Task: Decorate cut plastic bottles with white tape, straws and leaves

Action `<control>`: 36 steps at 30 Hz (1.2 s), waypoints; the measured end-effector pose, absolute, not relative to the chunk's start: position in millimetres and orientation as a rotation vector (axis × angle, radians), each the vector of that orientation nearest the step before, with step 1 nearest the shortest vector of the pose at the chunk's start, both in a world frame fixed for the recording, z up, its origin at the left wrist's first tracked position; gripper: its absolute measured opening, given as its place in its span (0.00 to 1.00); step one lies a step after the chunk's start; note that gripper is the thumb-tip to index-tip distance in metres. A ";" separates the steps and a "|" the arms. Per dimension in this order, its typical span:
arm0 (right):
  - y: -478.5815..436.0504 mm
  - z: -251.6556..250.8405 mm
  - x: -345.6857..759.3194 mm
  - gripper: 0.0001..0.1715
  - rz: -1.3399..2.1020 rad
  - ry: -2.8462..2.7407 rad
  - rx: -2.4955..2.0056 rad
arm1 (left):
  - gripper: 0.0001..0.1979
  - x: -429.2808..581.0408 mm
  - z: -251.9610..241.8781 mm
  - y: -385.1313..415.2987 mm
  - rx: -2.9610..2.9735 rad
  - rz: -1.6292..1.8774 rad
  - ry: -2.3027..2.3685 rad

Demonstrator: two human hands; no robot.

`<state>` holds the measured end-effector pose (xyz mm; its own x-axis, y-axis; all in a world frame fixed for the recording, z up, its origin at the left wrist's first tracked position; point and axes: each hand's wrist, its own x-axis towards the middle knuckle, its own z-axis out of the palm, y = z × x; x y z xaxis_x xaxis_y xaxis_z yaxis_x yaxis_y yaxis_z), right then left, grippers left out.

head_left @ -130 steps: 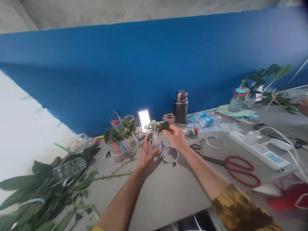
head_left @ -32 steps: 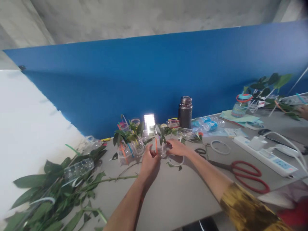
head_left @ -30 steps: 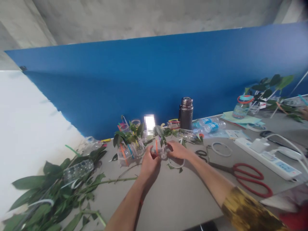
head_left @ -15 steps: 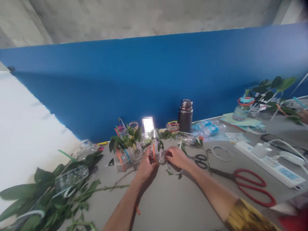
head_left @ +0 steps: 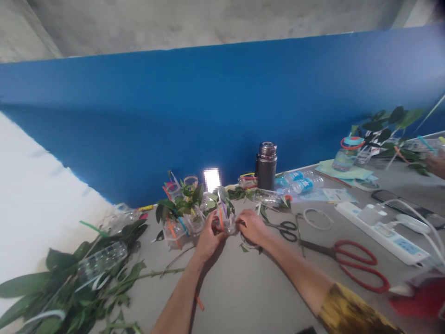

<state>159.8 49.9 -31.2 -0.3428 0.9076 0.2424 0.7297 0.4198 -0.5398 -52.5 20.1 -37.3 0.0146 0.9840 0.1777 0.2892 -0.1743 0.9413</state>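
- Left grip [head_left: 207, 236]: closed, fingers [head_left: 212, 226] curling around the left side of a small clear plastic cup [head_left: 227, 226].
- Right grip [head_left: 252, 227]: closed as well, fingertips [head_left: 240, 224] pressing on the cup's right side; the exact contact is hidden.
- Cup: sitting between both grips at the front of the table [head_left: 243, 297], carrying an orange strip [head_left: 220, 219] and a leafy sprig [head_left: 222, 195].
- Just left of the cup: more clear plastic cups [head_left: 177, 234] are crowding together, holding colored strips and leaves.
- Just below the right grip: a white ring [head_left: 248, 242] is lying on the table.
- To the right: black-handled scissors [head_left: 287, 230], red-handled shears [head_left: 358, 264] and a white power strip [head_left: 382, 234] are lying flat.
- Along the blue wall [head_left: 174, 116]: a dark steel flask [head_left: 266, 167] is standing beside water bottles [head_left: 299, 183] lying on their sides.
- Far left: leafy branches [head_left: 52, 287] are spreading over the table's edge, a plastic bottle [head_left: 101, 262] lying among them.
- Far right: a co-worker's hand [head_left: 436, 164] is resting near leafy stems [head_left: 385, 127].
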 end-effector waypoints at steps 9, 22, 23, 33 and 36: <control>53.0 -22.6 155.2 0.14 0.384 -2.213 -1.451 | 0.38 -56.5 -43.6 24.4 1.594 1.149 1.452; 57.5 -34.0 157.3 0.08 0.429 -2.198 -1.380 | 0.37 -62.6 -51.6 31.5 1.662 1.076 1.432; 57.7 -33.8 156.7 0.08 0.434 -2.198 -1.379 | 0.36 -61.8 -52.9 31.8 1.656 1.086 1.444; 55.6 -27.9 157.6 0.09 0.414 -2.219 -1.457 | 0.31 -51.6 -54.6 28.2 1.686 1.123 1.616; 54.5 -25.5 159.3 0.10 0.380 -2.262 -1.463 | 0.31 -49.2 -55.1 29.6 1.700 1.130 1.620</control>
